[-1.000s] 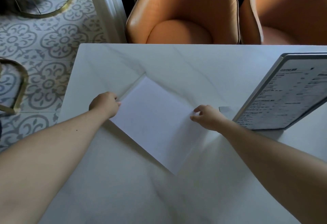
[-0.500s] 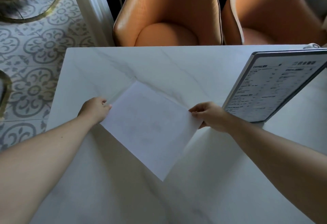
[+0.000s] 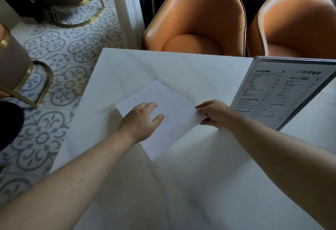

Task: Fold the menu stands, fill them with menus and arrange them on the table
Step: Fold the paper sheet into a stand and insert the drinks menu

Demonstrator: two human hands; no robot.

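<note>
Flatly, blank white sheet (image 3: 174, 113) on table (image 3: 145, 66), right hand (image 3: 212, 114) pinching corner.

One white sheet (image 3: 174, 113), one standing menu (image 3: 283, 91), two orange chairs (image 3: 198, 17), two hands (image 3: 140, 120).

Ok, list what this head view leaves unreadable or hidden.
- Menu stand: its right side is cut by the frame edge; small print blurred.
- White sheet: its underside is hidden; the left hand covers part of it.
- Right hand: fingers under the sheet's corner are hidden.
- Near table: motion-blurred.
</note>
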